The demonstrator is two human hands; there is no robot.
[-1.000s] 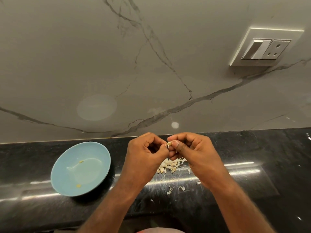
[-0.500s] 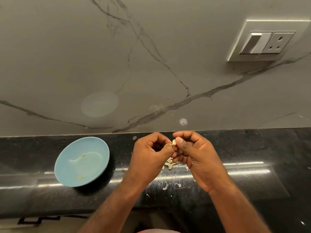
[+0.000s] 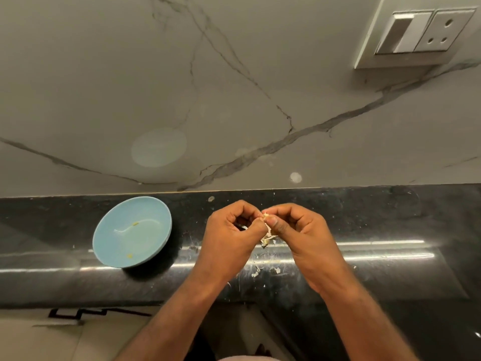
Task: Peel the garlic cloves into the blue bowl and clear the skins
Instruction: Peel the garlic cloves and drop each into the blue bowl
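My left hand and my right hand meet above the black counter, fingers curled. Between their fingertips both pinch a small pale garlic clove. A pile of garlic skins and cloves lies on the counter just under the hands, mostly hidden by them. Loose skin flakes are scattered nearer the front edge. The blue bowl stands to the left of my left hand, tilted up at the back, with two small yellowish bits inside.
The black stone counter runs across the view, its front edge near the bottom. Behind it rises a grey marble wall with a switch and socket plate at the upper right. Floor tiles show at the lower left.
The view has tilted down, so the bowl and hands sit lower in the frame. Both hands keep pinching the clove; the fingers have shifted slightly around it.
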